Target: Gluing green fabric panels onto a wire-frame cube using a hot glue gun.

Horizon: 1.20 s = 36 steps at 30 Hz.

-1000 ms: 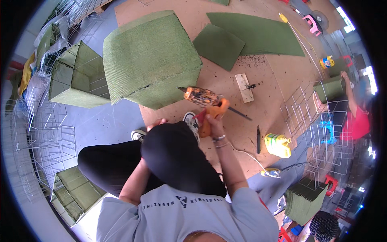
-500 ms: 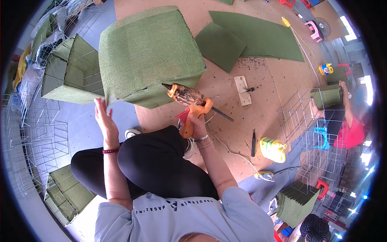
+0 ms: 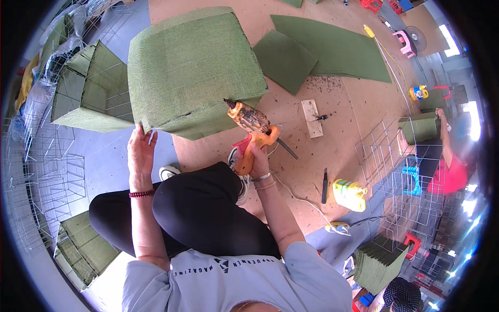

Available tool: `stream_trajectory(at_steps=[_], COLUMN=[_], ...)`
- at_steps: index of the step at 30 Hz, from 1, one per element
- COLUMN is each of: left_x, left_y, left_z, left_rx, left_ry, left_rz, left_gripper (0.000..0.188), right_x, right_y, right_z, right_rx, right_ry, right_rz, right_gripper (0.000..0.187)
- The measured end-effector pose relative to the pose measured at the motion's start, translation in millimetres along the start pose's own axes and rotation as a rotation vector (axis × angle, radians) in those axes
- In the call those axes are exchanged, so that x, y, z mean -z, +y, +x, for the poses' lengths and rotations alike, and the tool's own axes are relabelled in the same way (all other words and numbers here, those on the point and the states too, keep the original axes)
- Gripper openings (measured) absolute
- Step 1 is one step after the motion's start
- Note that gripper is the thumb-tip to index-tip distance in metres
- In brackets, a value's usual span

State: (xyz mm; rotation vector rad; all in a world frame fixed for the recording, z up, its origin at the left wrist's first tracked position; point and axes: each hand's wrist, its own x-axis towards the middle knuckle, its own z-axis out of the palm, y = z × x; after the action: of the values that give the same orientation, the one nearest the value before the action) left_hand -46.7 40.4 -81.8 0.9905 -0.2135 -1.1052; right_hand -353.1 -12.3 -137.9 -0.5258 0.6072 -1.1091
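Note:
A large box [image 3: 192, 67] covered in green woven cloth stands in front of me, with a dark line along its near lower edge. My left hand [image 3: 141, 156] has its fingers at the near left corner, taking hold of the cloth edge there. In my right hand [image 3: 258, 160] is an orange hot glue gun [image 3: 249, 118], its body stained brown and black. My fingers wrap its handle beside the red trigger. The dark nozzle points up-left, close to the box's near side, and a dark glue stick juts from the back.
Left of the box is an open green-lined wire frame [image 3: 96, 91]. Flat green panels [image 3: 338, 52] lie at the far right. Nearer are a small board [image 3: 312, 118], a black cutter [image 3: 325, 186], a yellow bottle [image 3: 349, 195], the white cord and a wire cage [image 3: 384, 156]. A co-worker in red [image 3: 448, 174] sits beyond.
My left hand has moved up to the box's near left corner and closed on it. The glue gun has shifted slightly right and up, nearer the box's right side.

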Motion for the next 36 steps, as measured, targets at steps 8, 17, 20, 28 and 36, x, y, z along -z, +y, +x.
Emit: stream_trajectory(at_steps=[8,17,20,28,36], left_x=[-1.6,0.6,2.6,7.6,-0.8], left_y=[3.0,2.1,0.7,-0.9,-0.7], left_z=[0.5,1.8,3.9,2.7,2.2], left_rx=[-0.022,-0.025,-0.021,-0.005,0.017], left_ry=[0.040,0.056,0.043,-0.025,-0.012], left_rz=[0.007,-0.010,-0.014,0.019,-0.004], left_gripper=[0.008,0.007,0.007,0.020,0.009], right_x=[7.3,27.3,45.9,70.1,47.1], right_y=[-1.5,-9.0,-10.3,-13.7,-1.9], right_z=[2.5,7.6,16.2,4.7,2.9], right_rx=[0.038,0.043,0.091,0.081,0.037], right_ry=[0.060,0.167,0.185,0.272,0.097], right_rz=[0.059,0.120,0.093,0.300,0.058], right_gripper=[0.037,0.039,0.041,0.035,0.039])
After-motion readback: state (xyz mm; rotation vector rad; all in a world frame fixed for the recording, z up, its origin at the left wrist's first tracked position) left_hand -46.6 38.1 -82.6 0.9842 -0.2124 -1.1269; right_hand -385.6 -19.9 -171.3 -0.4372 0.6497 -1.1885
